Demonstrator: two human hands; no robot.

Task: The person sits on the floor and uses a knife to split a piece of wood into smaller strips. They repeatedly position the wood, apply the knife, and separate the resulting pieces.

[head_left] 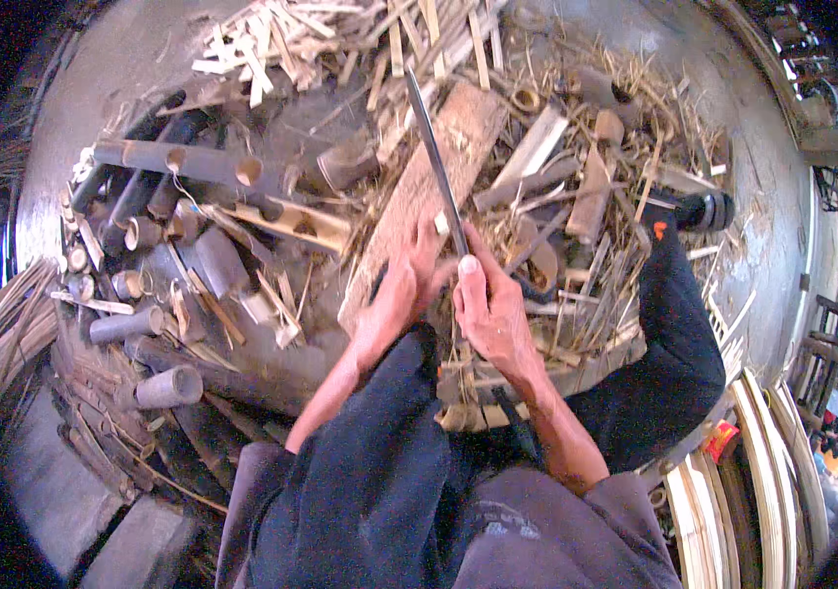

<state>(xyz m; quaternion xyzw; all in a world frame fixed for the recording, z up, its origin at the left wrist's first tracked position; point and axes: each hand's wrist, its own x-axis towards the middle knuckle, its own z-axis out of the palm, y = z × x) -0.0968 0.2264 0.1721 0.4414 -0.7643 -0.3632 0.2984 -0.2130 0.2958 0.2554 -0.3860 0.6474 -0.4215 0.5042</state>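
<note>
Head view shows the right hand [493, 316] with fingers clenched on a long dark blade [435, 157], the left hand [407, 285] pinching a small bamboo piece [442, 224] just under it over the wooden board [419, 196], so splitting seems underway and needs a steady push.

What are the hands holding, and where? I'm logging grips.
Right hand grips the long dark blade at its near end; left hand pinches a small bamboo piece against it.
</note>
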